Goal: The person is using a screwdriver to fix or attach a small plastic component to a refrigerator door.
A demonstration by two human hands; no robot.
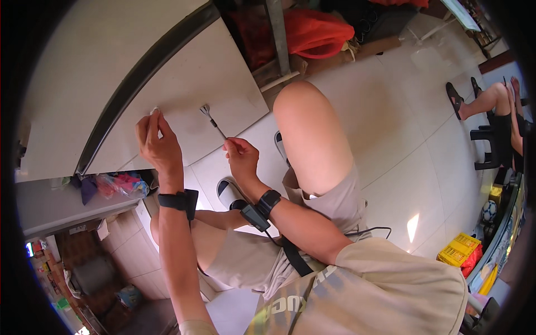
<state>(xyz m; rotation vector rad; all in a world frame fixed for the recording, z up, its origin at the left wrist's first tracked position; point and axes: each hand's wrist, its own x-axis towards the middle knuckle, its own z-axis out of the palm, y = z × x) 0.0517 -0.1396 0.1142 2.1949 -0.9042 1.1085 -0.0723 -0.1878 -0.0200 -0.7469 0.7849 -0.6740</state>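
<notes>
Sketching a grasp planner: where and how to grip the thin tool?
Probably the tail end of the thin tool, pinched with fingertips from the person's near side, as the right hand does. Its shaft is slim and slants away, and the wider metal head sits at the far end.

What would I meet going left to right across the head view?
Left hand → thin metal tool → right hand → bent bare knee → yellow crate → patterned ball

A beige T-shirt [385, 279] and shorts [335, 192] accompany black wrist straps [173, 201].
</notes>
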